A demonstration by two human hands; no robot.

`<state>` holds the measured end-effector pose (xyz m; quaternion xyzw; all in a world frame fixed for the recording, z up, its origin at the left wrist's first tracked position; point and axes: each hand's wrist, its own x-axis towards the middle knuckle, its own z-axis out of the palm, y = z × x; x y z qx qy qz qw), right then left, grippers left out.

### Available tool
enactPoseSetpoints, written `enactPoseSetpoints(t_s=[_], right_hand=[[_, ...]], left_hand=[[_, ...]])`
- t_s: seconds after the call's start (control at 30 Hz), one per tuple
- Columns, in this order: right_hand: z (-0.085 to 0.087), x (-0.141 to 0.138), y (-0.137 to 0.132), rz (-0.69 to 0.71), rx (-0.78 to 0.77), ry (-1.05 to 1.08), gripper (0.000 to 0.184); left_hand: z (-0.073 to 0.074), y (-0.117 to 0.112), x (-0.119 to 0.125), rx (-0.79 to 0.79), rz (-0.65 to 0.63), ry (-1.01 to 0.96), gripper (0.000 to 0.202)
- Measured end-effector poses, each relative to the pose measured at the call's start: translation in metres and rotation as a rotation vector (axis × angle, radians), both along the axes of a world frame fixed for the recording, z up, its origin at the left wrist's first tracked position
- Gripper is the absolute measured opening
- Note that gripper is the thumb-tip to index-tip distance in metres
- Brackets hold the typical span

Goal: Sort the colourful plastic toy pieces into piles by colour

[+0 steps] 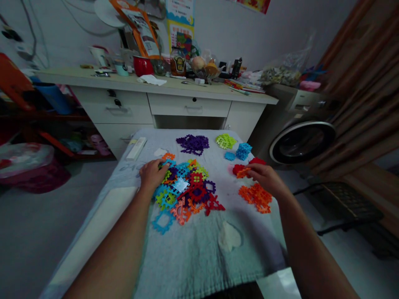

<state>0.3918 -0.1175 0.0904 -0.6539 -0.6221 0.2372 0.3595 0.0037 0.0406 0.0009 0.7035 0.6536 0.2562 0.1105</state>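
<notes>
A mixed heap of colourful plastic interlocking tiles lies in the middle of a towel-covered table. My left hand rests on the heap's left edge with fingers curled over some tiles. My right hand reaches to the right side, fingers pinching an orange tile next to the red tiles. Sorted piles lie around: purple, lime green, blue, and orange just under my right wrist.
A white desk with drawers, crowded with cups, jars and papers, stands behind the table. A washing machine is at the right, a curtain beyond it. A white box lies at the table's far left corner. Pink bags sit on the floor at left.
</notes>
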Motion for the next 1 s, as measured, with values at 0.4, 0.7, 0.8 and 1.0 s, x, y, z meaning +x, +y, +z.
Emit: enactPoseSetpoints(t_s=[0.4, 0.7, 0.8, 1.0], right_hand=[[-0.023, 0.052, -0.058, -0.406, 0.0, 0.147, 0.031], [-0.034, 0.048, -0.063, -0.43, -0.007, 0.302, 0.036], [-0.033, 0.041, -0.064, -0.361, -0.029, 0.175, 0.031], [-0.033, 0.029, -0.06, -0.307, -0.039, -0.323, 0.017]], left_hand=[[0.0, 0.001, -0.002, -0.009, -0.028, -0.05, 0.044], [-0.001, -0.004, -0.005, 0.051, -0.105, -0.008, 0.047], [0.012, -0.013, 0.0, 0.076, -0.087, 0.086, 0.047], [0.041, -0.031, 0.005, -0.002, -0.079, 0.226, 0.052]])
